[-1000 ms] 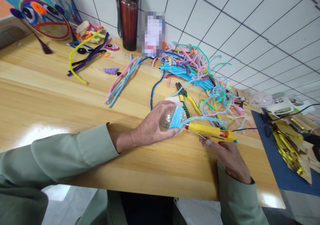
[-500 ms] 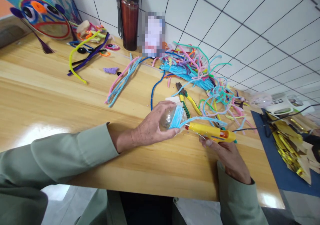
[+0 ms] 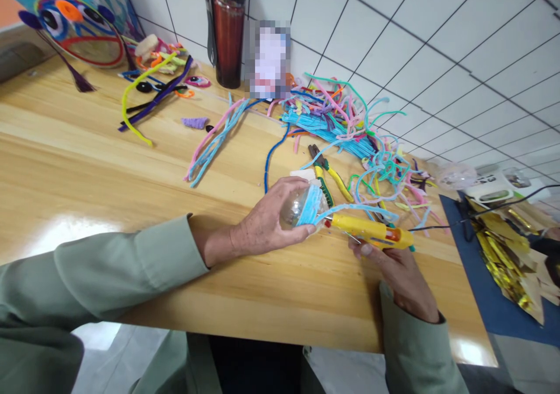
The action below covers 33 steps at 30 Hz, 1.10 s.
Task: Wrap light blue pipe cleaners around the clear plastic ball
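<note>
My left hand [image 3: 272, 219] is closed around a clear plastic ball [image 3: 290, 208], its thumb below and fingers above. Light blue pipe cleaner [image 3: 310, 205] is wrapped in a band about the ball, and a loose end trails off to the right. My right hand [image 3: 394, 268] grips a yellow glue gun [image 3: 361, 228] by its handle, mostly hidden behind the fingers. The gun's nozzle points left, close by the blue band; whether it touches is unclear. Just behind the ball lie pliers [image 3: 335, 178] with yellow and green handles.
A heap of colourful pipe cleaners [image 3: 332, 129] lies along the tiled wall. A dark red thermos [image 3: 227, 38] and a blurred phone [image 3: 269, 59] stand at the back. Gold foil [image 3: 503, 266] lies on the right. The gun's black cord [image 3: 481, 212] runs off rightward.
</note>
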### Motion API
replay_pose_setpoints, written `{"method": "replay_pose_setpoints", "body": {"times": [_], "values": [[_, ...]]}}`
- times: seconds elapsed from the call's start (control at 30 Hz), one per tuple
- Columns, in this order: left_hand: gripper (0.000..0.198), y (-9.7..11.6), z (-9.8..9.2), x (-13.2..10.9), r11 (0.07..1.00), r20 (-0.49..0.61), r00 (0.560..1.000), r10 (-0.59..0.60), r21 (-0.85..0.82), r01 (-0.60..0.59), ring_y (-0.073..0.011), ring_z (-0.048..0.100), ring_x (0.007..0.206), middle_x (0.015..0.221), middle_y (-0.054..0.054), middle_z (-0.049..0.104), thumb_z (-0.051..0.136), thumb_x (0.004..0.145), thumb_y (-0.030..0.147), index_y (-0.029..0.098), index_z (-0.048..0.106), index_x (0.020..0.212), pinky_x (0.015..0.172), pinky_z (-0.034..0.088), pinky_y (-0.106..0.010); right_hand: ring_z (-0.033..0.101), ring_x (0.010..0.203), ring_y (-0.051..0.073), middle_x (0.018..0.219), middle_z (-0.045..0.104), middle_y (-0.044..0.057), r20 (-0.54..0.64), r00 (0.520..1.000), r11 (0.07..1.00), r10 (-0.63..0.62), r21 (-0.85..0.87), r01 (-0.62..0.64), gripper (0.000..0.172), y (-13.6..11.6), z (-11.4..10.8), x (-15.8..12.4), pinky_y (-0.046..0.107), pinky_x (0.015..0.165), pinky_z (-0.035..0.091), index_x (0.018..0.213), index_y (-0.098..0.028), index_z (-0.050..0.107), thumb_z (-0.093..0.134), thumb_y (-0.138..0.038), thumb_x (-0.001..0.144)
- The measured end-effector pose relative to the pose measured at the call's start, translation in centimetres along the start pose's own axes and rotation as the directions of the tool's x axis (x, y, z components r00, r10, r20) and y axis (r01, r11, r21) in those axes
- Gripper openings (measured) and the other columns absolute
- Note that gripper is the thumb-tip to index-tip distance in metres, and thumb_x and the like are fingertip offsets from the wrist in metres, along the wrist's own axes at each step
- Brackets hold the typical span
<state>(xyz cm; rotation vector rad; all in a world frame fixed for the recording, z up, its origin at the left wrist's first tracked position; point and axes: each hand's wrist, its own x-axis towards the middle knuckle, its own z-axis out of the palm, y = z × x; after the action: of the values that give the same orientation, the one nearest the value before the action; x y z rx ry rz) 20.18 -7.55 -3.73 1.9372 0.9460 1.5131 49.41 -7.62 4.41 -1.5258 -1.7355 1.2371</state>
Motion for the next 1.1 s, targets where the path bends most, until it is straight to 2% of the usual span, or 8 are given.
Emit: {"method": "replay_pose_setpoints", "body": {"times": [0.4,0.57,0.7,0.83,0.93,1.03,1.1], "values": [[0.075,-0.1,0.0,0.0,1.0,0.003,1.0,0.003,0.013,-0.003,-0.0359,0.059,0.146,0.153,-0.018,0.059,0.085,0.09,0.037,0.027,0.048,0.155,0.125,0.052,-0.06,0.079,0.088,0.029,0.092,0.085,0.01,0.026,0.999,1.0,-0.028,0.0,0.028,0.054,0.1,-0.2,0.1,0.04,0.08,0.068,0.083,-0.024,0.083,0.086,-0.078,0.078],[0.071,0.0,-0.1,0.1,1.0,-0.005,1.0,-0.001,0.006,0.001,-0.0351,0.06,0.145,0.152,-0.018,0.06,0.083,0.093,0.039,0.026,0.049,0.154,0.125,0.052,-0.059,0.079,0.085,0.029,0.087,0.084,0.009,0.011,1.0,0.999,-0.022,0.024,0.022,0.05,0.6,-0.2,0.1,0.039,0.075,0.068,0.091,-0.024,0.084,0.088,-0.073,0.079],[0.07,0.0,-0.2,0.1,1.0,-0.002,1.0,-0.01,0.005,0.01,-0.0343,0.061,0.145,0.151,-0.018,0.06,0.083,0.093,0.04,0.026,0.049,0.153,0.124,0.053,-0.058,0.077,0.081,0.026,0.083,0.081,0.007,0.003,0.999,0.998,-0.049,0.038,0.049,0.047,0.7,-0.3,0.3,0.038,0.074,0.065,0.089,-0.023,0.082,0.089,-0.069,0.081],[0.064,-0.3,-0.2,0.1,0.996,-0.007,0.997,-0.083,-0.04,0.082,-0.0333,0.062,0.145,0.151,-0.017,0.061,0.081,0.095,0.043,0.025,0.051,0.149,0.126,0.052,-0.057,0.069,0.07,0.023,0.077,0.076,0.006,0.026,0.99,0.989,-0.139,0.052,0.138,0.052,0.7,-0.1,0.9,0.036,0.066,0.059,0.086,-0.022,0.08,0.084,-0.073,0.084],[0.061,-0.7,-0.2,0.1,0.979,0.012,0.986,-0.168,-0.112,0.169,-0.0329,0.064,0.141,0.148,-0.016,0.064,0.08,0.096,0.046,0.024,0.053,0.146,0.124,0.053,-0.058,0.069,0.071,0.023,0.082,0.078,0.008,0.038,0.984,0.979,-0.173,0.119,0.167,0.055,0.9,0.1,0.9,0.038,0.067,0.058,0.089,-0.022,0.081,0.081,-0.076,0.086],[0.064,-1.0,-0.1,0.0,0.959,0.033,0.972,-0.232,-0.161,0.234,-0.0338,0.065,0.14,0.146,-0.016,0.066,0.082,0.094,0.05,0.023,0.054,0.144,0.122,0.054,-0.059,0.068,0.071,0.022,0.084,0.079,0.007,-0.042,0.979,0.952,-0.199,0.228,0.203,0.05,1.5,-0.3,-0.5,0.038,0.068,0.057,0.096,-0.023,0.083,0.082,-0.073,0.087],[0.064,-0.9,0.0,0.0,0.94,0.033,0.959,-0.282,-0.188,0.283,-0.0338,0.066,0.139,0.146,-0.014,0.066,0.082,0.092,0.051,0.024,0.055,0.143,0.122,0.054,-0.058,0.069,0.074,0.022,0.089,0.08,0.005,-0.219,0.951,0.926,-0.221,0.258,0.274,0.045,2.4,-1.3,-2.4,0.037,0.071,0.058,0.102,-0.026,0.083,0.086,-0.068,0.086]]}}
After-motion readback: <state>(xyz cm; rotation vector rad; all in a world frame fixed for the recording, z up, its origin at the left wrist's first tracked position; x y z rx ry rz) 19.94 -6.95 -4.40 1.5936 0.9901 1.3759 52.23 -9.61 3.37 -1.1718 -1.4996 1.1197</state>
